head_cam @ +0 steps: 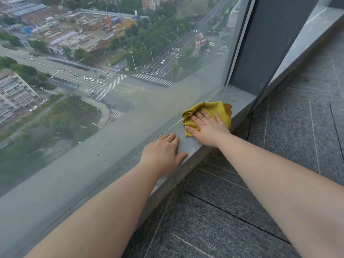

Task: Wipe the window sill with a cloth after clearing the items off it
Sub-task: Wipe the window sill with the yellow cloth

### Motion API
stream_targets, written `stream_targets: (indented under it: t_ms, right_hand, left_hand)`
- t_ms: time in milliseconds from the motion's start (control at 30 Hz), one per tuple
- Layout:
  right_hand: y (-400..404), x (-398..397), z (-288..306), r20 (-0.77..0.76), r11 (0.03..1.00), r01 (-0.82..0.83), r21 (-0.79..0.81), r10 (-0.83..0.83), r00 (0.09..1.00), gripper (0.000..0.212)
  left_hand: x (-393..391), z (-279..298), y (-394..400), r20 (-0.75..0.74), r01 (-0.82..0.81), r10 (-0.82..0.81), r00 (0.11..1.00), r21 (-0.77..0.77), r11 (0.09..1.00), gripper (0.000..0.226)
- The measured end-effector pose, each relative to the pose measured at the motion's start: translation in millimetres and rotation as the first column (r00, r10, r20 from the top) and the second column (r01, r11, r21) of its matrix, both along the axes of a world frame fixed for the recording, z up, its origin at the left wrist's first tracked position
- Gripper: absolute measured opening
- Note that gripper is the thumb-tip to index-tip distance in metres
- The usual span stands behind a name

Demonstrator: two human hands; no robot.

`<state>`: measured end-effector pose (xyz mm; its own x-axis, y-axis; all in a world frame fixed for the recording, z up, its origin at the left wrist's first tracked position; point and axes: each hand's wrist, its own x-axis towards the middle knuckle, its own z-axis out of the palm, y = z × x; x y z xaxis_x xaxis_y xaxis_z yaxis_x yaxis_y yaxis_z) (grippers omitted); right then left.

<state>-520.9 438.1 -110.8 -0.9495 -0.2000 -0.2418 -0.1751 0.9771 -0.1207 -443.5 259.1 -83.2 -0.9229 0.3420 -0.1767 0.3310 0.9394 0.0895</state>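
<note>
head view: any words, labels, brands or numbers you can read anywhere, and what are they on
No text can be read.
Red sign board beside the road outside: its marks are too small and blurred to read.
White road markings on the road lanes: too small to make out.
Crumpled yellow cloth under the right hand: no label shows.
Grey stone window sill: no print.

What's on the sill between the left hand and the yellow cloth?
Nothing: in the head view only bare grey sill separates the left hand from the yellow cloth under the right hand.

Right hand (208, 127) flat on yellow cloth (210, 108), left hand (163, 153) on sill (240, 101)
</note>
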Motion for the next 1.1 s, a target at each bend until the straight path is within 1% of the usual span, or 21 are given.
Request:
stream_targets:
  t_ms: [167,333,400,467,567,633,733,867,933,1033,1100]
  right_hand:
    - [-4.2,2.8,-0.9,-0.011,1.0,-0.021,-0.022,0.02,1.0,0.062]
    - [1.1,16.2,-1.4,-0.019,0.987,-0.142,-0.076,0.141,0.99,0.055]
    - [14.2,12.0,-1.6,-0.034,0.991,-0.113,-0.071,0.111,0.993,0.057]
    - [26.0,5.0,-0.1,-0.029,0.999,-0.024,-0.041,0.023,0.999,0.059]
    - [19.2,4.4,1.5,-0.015,0.999,0.052,0.002,-0.052,0.999,0.059]
    - [3.9,12.8,2.7,-0.007,0.999,0.04,0.001,-0.04,0.999,0.058]
    - [-9.5,24.8,-0.1,-0.031,0.999,-0.035,-0.032,0.034,0.999,0.056]
    - [4.0,22.6,-4.1,-0.047,0.993,-0.093,-0.074,0.09,0.995,0.056]
    - [15.3,14.8,-5.8,-0.064,0.996,-0.059,-0.069,0.055,0.996,0.057]
    - [24.5,5.2,-7.3,-0.076,0.998,0.036,-0.048,-0.039,0.996,0.058]
    - [25.7,5.2,-8.9,-0.078,0.999,0.021,-0.037,-0.024,0.997,0.059]
  left_hand:
    - [-3.6,-0.9,-1.8,-0.034,0.032,-0.033,0.999,-0.022,0.999,0.073]
    - [-6.5,3.1,-2.8,-0.05,0.073,-0.076,0.996,-0.068,0.995,0.074]
    - [-7.0,3.4,-2.7,-0.048,0.081,-0.086,0.995,-0.091,0.993,0.073]
    - [-7.5,1.3,-2.5,-0.054,0.085,-0.09,0.994,-0.092,0.992,0.07]
    - [-6.8,-3.4,-3.8,-0.062,0.072,-0.076,0.995,-0.068,0.995,0.07]
    - [-6.4,-4.4,-3.7,-0.052,0.071,-0.074,0.996,-0.062,0.996,0.073]
    - [-5.1,-1.7,-3.8,-0.079,0.096,-0.101,0.992,-0.058,0.994,0.074]
    - [-4.8,-0.8,-5.0,-0.077,0.098,-0.104,0.992,-0.076,0.992,0.074]
    - [-7.2,3.3,-1.1,-0.058,0.101,-0.11,0.992,-0.139,0.985,0.072]
    - [-15.6,13.2,8.9,-0.011,0.103,-0.108,0.994,-0.236,0.966,0.066]
    - [-25.2,18.5,16.5,-0.043,0.091,-0.102,0.994,-0.215,0.972,0.064]
